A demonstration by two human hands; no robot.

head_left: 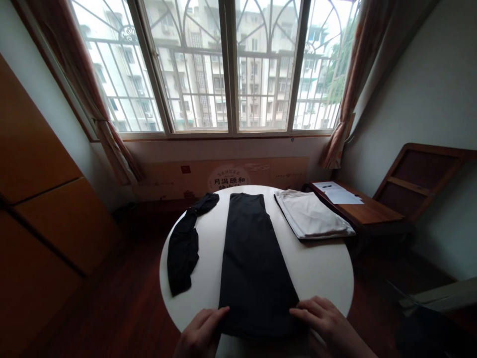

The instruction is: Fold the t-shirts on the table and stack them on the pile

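A long black garment (251, 258) lies flat over the middle of the round white table (316, 271), narrow at the far end and wider towards me. Its exact kind is unclear. At the near left corner my left hand (203, 330) pinches the edge, its thumb and fingers closed on the cloth. My right hand (324, 318) grips the opposite near corner, fingertips on the fabric. The hem between them hangs at the table's near edge. To the left lies a crumpled strip of black clothing (182, 253), apart from both hands.
A stack of folded white cloth (309, 214) with a dark layer beneath sits at the table's far right. Beyond it, papers (337, 193) rest on a wooden chair or bench (380, 211). A printed cardboard panel (167, 174) stands under the window, and an orange cabinet (48, 214) is at left.
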